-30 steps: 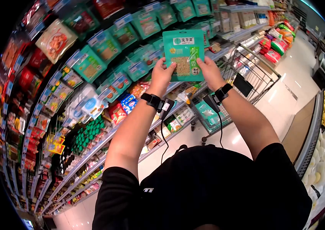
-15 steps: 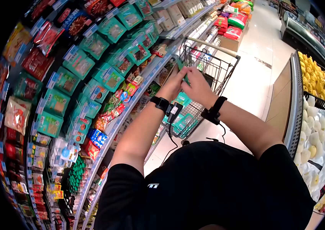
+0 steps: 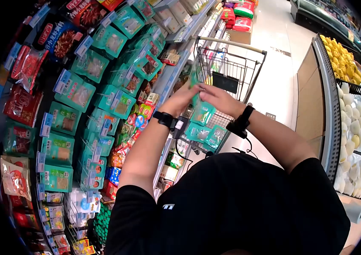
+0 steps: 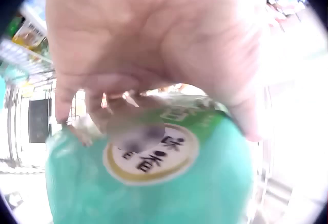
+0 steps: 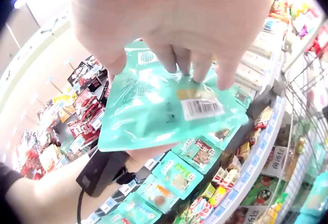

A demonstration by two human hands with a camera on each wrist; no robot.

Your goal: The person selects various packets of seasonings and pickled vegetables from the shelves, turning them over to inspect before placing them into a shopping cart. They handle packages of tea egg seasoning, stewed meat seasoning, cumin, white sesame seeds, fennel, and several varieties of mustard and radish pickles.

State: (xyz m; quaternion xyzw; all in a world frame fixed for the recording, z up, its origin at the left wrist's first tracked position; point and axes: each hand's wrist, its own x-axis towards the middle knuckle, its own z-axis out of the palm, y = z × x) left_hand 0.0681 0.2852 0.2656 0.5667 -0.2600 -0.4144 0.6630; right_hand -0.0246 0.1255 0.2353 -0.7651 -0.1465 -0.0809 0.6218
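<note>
Held up over the shopping cart point(image 3: 231, 55) is a teal food pouch, seen from the front in the left wrist view. My left hand point(image 3: 179, 101) grips this pouch point(image 4: 148, 198), with fingers and thumb at its upper part near a round white label. On its other face, the right wrist view shows a white barcode label point(image 5: 202, 108). My right hand point(image 3: 222, 100) holds the pouch too, its fingers lying over the top of that barcode face. In the head view the hands meet at the fingertips. Several teal pouches point(image 3: 199, 132) lie in the cart below.
Shelves of hanging teal pouches point(image 3: 63, 146) run along the left, with red packets point(image 3: 23, 104) beyond. A produce stand holds yellow fruit point(image 3: 338, 57) and pale, net-wrapped fruit point(image 3: 350, 127) on the right. Tiled floor point(image 3: 274, 85) runs between stand and cart.
The pouch first faced me, held out in both hands. It has turned edge-on and come over the cart. The hands have drawn together, and the head view has shifted.
</note>
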